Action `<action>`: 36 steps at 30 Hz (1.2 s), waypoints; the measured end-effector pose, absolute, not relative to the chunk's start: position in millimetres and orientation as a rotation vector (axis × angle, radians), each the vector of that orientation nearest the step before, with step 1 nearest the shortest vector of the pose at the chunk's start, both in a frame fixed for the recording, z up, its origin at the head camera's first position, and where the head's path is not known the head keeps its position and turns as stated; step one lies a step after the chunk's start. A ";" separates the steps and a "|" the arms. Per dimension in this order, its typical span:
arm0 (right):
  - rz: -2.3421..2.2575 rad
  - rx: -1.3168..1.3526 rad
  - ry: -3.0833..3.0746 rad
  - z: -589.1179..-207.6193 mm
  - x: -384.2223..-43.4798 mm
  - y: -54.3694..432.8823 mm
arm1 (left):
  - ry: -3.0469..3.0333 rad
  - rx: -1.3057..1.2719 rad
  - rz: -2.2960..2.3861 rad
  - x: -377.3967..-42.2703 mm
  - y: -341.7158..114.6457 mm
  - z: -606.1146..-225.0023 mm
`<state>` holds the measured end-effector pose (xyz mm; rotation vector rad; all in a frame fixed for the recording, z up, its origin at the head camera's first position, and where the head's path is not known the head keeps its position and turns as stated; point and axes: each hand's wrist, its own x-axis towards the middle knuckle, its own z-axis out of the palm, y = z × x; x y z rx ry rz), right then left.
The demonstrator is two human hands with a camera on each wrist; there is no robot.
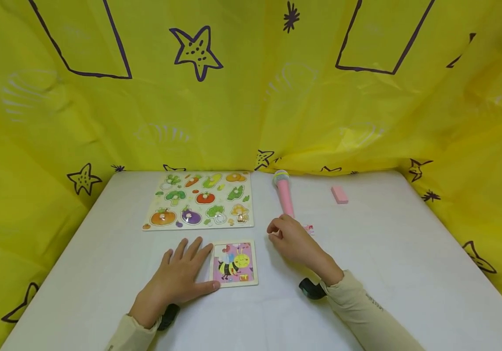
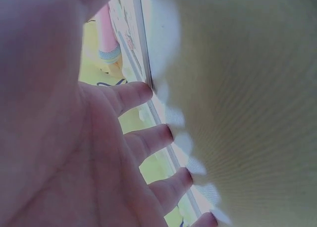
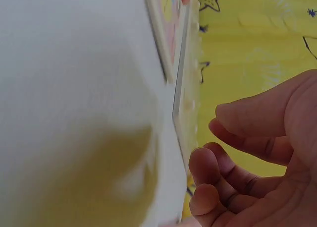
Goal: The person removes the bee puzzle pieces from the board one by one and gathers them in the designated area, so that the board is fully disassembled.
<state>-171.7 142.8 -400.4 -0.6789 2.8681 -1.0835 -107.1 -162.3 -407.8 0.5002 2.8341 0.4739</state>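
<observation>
A small square bee puzzle (image 1: 234, 263) in a pale wooden frame lies on the table, with a whitish patch at its upper left. My left hand (image 1: 179, 277) lies beside it with spread fingers; its thumb touches the frame's lower left corner and the index fingertip is at the upper left edge. Right of the puzzle is my right hand (image 1: 296, 242), its fingers loosely bent. In the right wrist view nothing shows between the thumb and fingers (image 3: 204, 165). Just behind that hand a small pink printed piece (image 1: 310, 229) peeks out, mostly hidden.
A vegetable peg board (image 1: 198, 200) lies behind the puzzle. A pink toy microphone (image 1: 284, 194) lies beyond the right hand, and a pink block (image 1: 339, 194) sits farther right. Yellow patterned cloth (image 1: 251, 97) hangs around the white table (image 1: 365, 253).
</observation>
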 end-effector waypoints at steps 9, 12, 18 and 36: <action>-1.062 -0.814 2.723 -398.8 -165.7 97.3 | 2.841 0.496 0.453 -107.7 -161.9 -408.9; -1.029 -0.896 2.702 -398.1 -165.1 85.7 | 2.855 0.513 0.429 -110.2 -162.8 -410.5; -0.953 -0.991 2.677 -402.3 -165.0 70.0 | 2.855 0.529 0.426 -111.4 -163.7 -408.6; -0.773 -1.080 2.688 -413.3 -167.8 57.5 | 2.838 0.521 0.451 -109.3 -163.9 -408.9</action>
